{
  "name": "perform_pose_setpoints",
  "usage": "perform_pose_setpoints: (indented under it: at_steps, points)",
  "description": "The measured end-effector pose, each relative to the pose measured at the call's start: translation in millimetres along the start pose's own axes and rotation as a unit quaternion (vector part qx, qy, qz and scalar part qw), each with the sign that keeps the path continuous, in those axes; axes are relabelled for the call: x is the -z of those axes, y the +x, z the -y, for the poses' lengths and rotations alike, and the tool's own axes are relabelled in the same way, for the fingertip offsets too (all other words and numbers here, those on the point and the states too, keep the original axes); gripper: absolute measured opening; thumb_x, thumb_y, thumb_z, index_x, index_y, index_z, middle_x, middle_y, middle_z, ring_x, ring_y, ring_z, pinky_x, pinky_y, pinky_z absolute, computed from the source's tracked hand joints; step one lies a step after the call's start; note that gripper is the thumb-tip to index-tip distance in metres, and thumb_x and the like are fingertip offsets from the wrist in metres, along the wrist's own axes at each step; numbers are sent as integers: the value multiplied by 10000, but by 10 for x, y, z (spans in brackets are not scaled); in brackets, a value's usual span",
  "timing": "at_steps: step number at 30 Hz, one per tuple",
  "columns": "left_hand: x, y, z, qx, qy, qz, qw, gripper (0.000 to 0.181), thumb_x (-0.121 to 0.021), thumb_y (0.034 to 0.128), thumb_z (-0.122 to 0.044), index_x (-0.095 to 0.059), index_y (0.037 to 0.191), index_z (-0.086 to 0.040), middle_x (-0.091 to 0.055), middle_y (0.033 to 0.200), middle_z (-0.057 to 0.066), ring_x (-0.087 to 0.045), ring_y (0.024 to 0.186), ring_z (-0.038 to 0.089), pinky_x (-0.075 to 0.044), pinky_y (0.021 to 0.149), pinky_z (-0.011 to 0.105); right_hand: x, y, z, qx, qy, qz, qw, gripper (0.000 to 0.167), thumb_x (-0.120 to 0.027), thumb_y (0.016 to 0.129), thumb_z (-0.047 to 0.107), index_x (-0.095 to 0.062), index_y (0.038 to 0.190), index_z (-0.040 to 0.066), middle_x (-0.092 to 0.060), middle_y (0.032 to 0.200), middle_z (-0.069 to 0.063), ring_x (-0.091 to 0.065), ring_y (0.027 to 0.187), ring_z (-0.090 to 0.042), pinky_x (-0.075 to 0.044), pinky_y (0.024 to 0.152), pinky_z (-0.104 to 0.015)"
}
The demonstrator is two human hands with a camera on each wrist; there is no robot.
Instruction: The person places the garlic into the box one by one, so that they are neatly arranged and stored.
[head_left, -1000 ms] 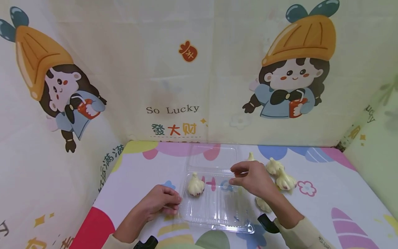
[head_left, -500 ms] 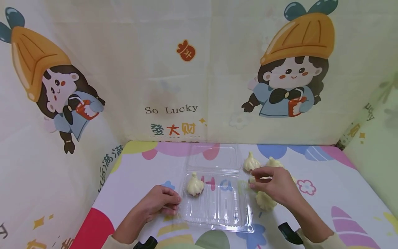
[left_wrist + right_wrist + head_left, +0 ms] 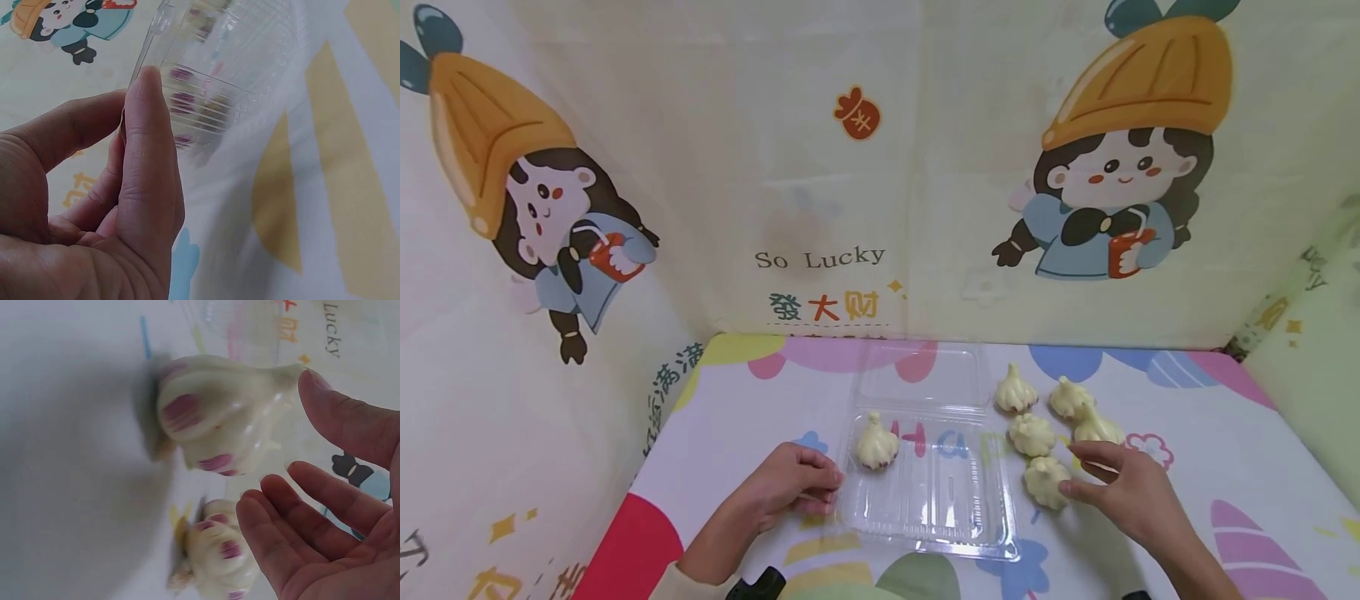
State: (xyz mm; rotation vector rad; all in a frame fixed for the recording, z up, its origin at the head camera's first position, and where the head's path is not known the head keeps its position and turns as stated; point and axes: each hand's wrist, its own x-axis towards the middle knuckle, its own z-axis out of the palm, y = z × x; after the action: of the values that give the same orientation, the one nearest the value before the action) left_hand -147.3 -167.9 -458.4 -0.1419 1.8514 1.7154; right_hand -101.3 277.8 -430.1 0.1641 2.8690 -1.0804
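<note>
Standing stem-up just left of the parted, empty right hand (image 3: 1131,493), the nearest garlic (image 3: 1045,485) has its tip near that thumb (image 3: 350,425); the left hand (image 3: 793,483), farther off, pinches the box (image 3: 943,547) edge.

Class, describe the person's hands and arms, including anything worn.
The left hand and right hand are bare, without gloves. A cream sleeve shows at the left forearm; beside it is a black device. By the right forearm only a black sliver shows, with no sleeve in view.
</note>
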Motion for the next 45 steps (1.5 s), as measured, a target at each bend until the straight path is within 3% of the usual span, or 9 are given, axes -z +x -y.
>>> perform_pose_setpoints:
  at_steps: [10,16,22,27,31,45]
  points:
    - [-5,-1,-12,46,-32,-7,10000,113,-749,939,-66,-720,969,39,-712,736,39,-696,643,112,-649,636,262,-309,11,-155,-23,413,-103,9991,744,-975,700,268,-660,1317,-4,-672,1330,-285,-710,1170,-442,-651,841,-302]
    - [2,7,-9,95,-9,-16,10000,130,-750,943,-73,-721,985,47,-715,743,43,-695,647,111,-652,637,269,-399,9,-119,-6,286,-306,9991,666,-986,675,242,-716,1234,2,-727,1242,-253,-757,1083,-385,-639,787,-239]
    - [15,11,6,82,-30,-3,10000,140,-761,936,-80,-719,985,44,-711,737,38,-693,645,115,-652,636,271,-367,2,-77,-234,117,-298,9992,643,-982,689,306,-753,1211,9,-750,1200,-235,-779,1000,-314,-566,695,-167]
    - [12,12,8,53,-52,15,10000,122,-757,937,-73,-717,977,35,-710,731,35,-695,643,114,-649,631,264,-315,-36,-72,-254,104,-382,9989,628,-985,685,327,-772,1198,34,-773,1139,-221,-794,929,-242,-556,670,-174]
    - [7,16,-1,25,-36,38,10000,121,-751,941,-72,-718,979,38,-713,732,37,-696,641,114,-648,630,261,-278,-67,-57,-231,177,-442,9986,608,-986,685,319,-781,1186,41,-750,1198,-242,-796,873,-171,-562,651,-178]
    - [15,7,-29,97,-45,48,9999,134,-758,940,-83,-722,984,38,-717,736,40,-695,639,111,-649,631,263,-173,-105,121,-524,381,-128,9978,635,-991,662,369,-788,1182,66,-805,1071,-139,-775,877,-105,-580,643,-200]
